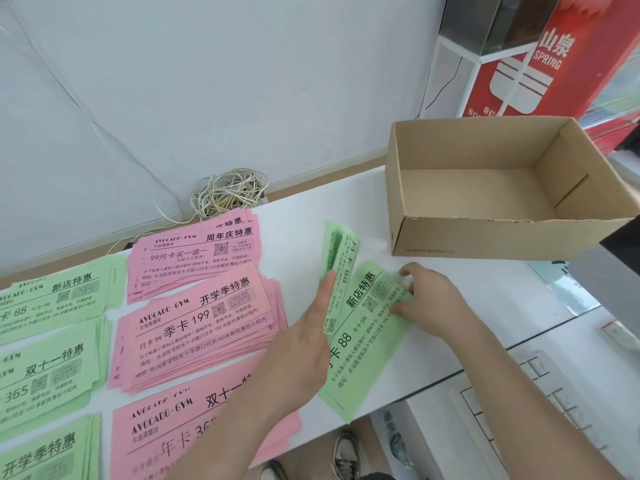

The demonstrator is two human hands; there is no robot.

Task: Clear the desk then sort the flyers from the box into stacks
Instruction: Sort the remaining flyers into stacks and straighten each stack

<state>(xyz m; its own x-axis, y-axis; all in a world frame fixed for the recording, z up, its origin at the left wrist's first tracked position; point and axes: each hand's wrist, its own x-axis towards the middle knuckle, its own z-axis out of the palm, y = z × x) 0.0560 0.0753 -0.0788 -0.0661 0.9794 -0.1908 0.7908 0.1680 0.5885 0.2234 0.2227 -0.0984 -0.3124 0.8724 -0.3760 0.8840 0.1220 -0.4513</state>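
Note:
An empty cardboard box (450, 233) stands at the back right of the white desk (304, 216). A green flyer (367, 334) lies flat near the desk's front edge. My right hand (429, 299) pinches its far right corner with curled fingers. My left hand (304, 344) holds a few bent green flyers (341, 268) upright beside it, fingers fairly straight along them. Three pink stacks (197, 327) fill the middle left of the desk. To their left lie three green stacks (48, 372).
A tangle of pale cable (228, 194) sits behind the desk by the wall. A red water dispenser (540, 57) stands behind the box. A white keyboard (540, 403) lies on a lower surface at the right. Shoes (346, 452) show below the desk edge.

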